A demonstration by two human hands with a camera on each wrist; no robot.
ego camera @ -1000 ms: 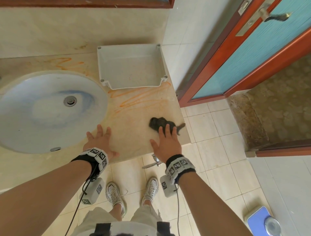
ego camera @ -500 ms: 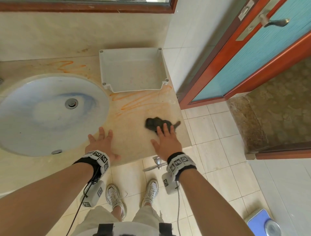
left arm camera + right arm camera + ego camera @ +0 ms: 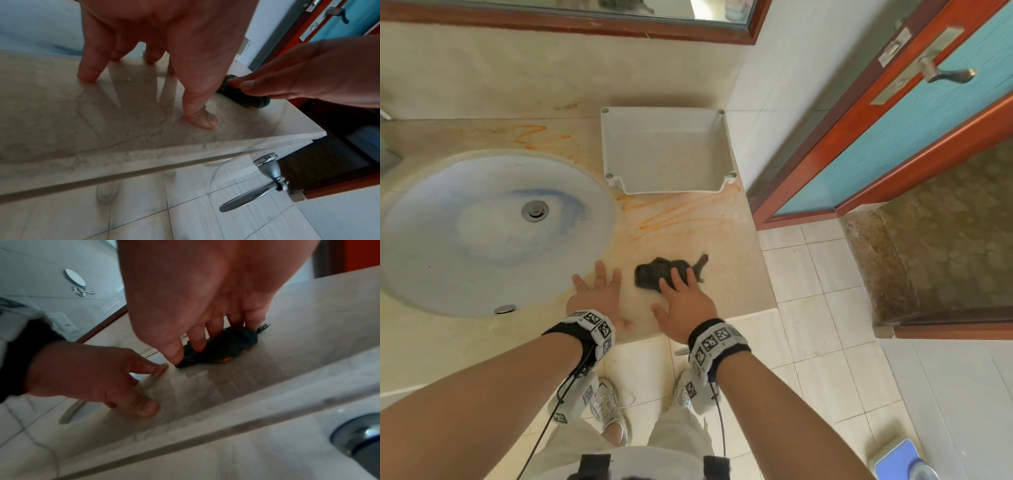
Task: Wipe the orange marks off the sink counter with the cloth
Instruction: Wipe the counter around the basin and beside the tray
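Observation:
A dark crumpled cloth (image 3: 654, 275) lies on the beige counter (image 3: 726, 274) right of the sink. My right hand (image 3: 683, 298) rests on its near side with straight fingers. The right wrist view shows the fingertips (image 3: 198, 344) pressing on the cloth (image 3: 232, 344), which has orange stains at its edge. My left hand (image 3: 599, 294) lies spread flat on the counter just left of the cloth, thumb (image 3: 200, 120) and fingers touching stone. Orange marks (image 3: 674, 212) streak the counter beyond the cloth. More orange marks (image 3: 534, 137) sit behind the basin.
A white plastic tray (image 3: 613, 144) stands at the back right of the counter, just past the streaks. The round basin (image 3: 465, 260) fills the left. The counter's right edge drops to tiled floor beside a red-framed door (image 3: 893, 120). A chrome valve (image 3: 265, 177) hangs under the front edge.
My right hand has slid the cloth leftward along the counter, toward my left hand. The left hand has stayed planted in the same spot.

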